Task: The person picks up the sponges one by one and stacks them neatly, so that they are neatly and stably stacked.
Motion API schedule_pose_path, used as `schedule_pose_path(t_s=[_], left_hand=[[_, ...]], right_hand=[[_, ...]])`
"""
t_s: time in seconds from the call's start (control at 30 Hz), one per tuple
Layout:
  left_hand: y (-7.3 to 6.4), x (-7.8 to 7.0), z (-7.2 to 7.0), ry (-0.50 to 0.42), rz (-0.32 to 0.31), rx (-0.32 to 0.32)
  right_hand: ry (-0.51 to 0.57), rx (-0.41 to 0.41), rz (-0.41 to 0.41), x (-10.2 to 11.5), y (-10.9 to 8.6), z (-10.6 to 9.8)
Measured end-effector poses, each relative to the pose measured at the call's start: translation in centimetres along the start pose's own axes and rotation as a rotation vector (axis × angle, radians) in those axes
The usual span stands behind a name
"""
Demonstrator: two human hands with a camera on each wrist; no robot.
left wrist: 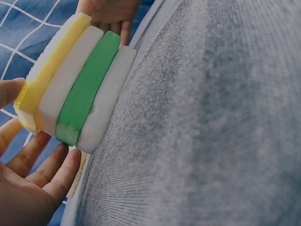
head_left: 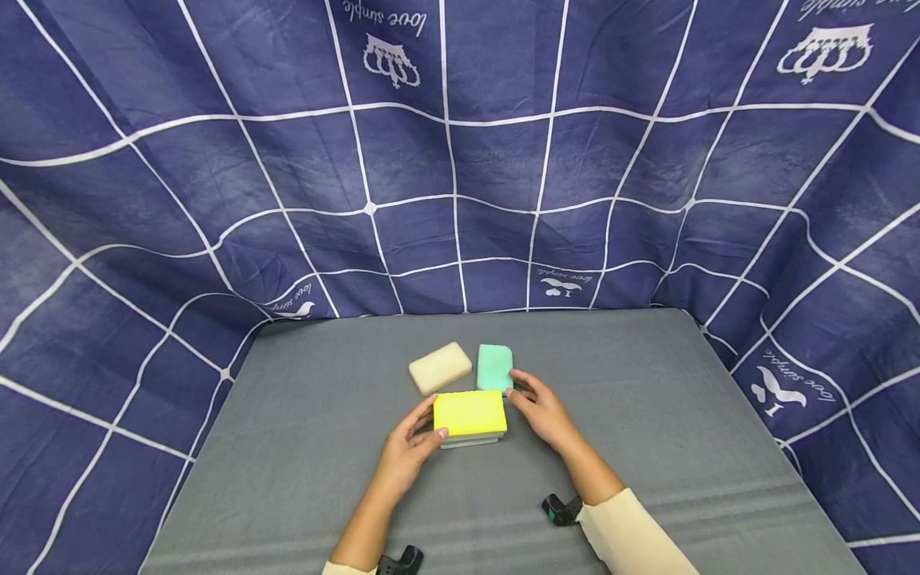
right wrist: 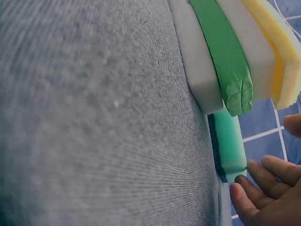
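Note:
A stack stands on the grey table: a bright yellow sponge (head_left: 470,414) lies on top, with a white block (left wrist: 70,77), a green block (left wrist: 89,87) and a lower white block (left wrist: 107,99) under it. At the stack's left end is my left hand (head_left: 408,447), its thumb at the yellow sponge's edge and its extended fingers spread along the layers. Behind the stack lies a mint-green sponge (head_left: 495,367) with a dark underside (right wrist: 217,150). My right hand (head_left: 542,409) is at that sponge's right side, fingertips touching or very near its edge, fingers loosely bent.
Left of the mint-green sponge, a cream sponge (head_left: 440,368) lies at an angle. Grey cloth covers the table (head_left: 323,447). A blue curtain (head_left: 496,160) with white lines hangs behind and at both sides. Black camera bands (head_left: 561,509) are on the wrists.

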State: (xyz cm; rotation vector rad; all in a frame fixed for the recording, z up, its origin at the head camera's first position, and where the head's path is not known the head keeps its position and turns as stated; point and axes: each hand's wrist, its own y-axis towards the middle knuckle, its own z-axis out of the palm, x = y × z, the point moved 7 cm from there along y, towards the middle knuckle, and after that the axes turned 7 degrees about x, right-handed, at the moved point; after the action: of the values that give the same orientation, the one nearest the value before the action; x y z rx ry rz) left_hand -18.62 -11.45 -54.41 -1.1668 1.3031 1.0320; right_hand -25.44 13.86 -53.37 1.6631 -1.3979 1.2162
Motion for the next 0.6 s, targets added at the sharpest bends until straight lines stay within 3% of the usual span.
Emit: schedule_pose_path(t_s=[0.6], left_hand=[[-0.08,0.00,0.03,-0.007,0.002,0.009]], right_hand=[[-0.125,-0.083,0.011,0.33,0.61,-0.97]])
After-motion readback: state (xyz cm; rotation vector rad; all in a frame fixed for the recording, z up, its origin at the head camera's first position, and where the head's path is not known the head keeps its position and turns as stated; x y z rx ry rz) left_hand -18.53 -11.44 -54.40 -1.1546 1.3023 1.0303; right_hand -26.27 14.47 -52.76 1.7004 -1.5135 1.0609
